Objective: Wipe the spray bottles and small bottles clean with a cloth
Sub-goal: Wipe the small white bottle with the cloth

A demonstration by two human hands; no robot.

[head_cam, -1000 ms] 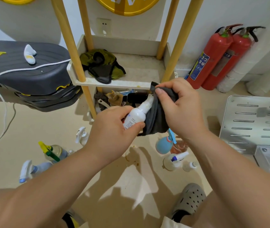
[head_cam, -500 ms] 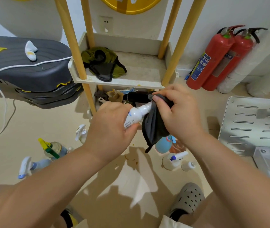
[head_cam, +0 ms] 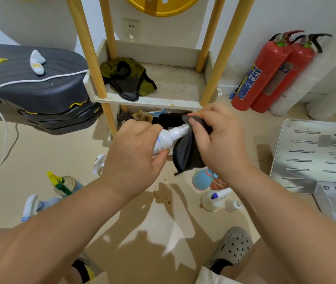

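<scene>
My left hand [head_cam: 131, 156] grips a small white bottle [head_cam: 170, 137] by its body, held in the air in front of the shelf. My right hand [head_cam: 219, 138] pinches a dark grey cloth [head_cam: 185, 155] round the bottle's top end, which the cloth hides. On the floor to the left stand a spray bottle with a yellow-green trigger [head_cam: 63, 182], a blue-and-white spray bottle [head_cam: 34, 206] and a white trigger head [head_cam: 98, 163]. To the right are a blue round bottle [head_cam: 201, 179], a white spray bottle [head_cam: 213, 198] and a small white bottle [head_cam: 232, 205].
A white shelf rack [head_cam: 180, 103] with yellow posts holds a crumpled green-black cloth [head_cam: 127, 78]. Two red fire extinguishers [head_cam: 265, 72] lean against the wall at right. A metal slotted plate [head_cam: 316, 156] lies right, black stacked boards [head_cam: 40, 91] left, my grey clog [head_cam: 232, 245] below.
Both hands and the bottle have dropped slightly. The bottle tilts flatter, and my right hand has slid the cloth along its neck towards the top.
</scene>
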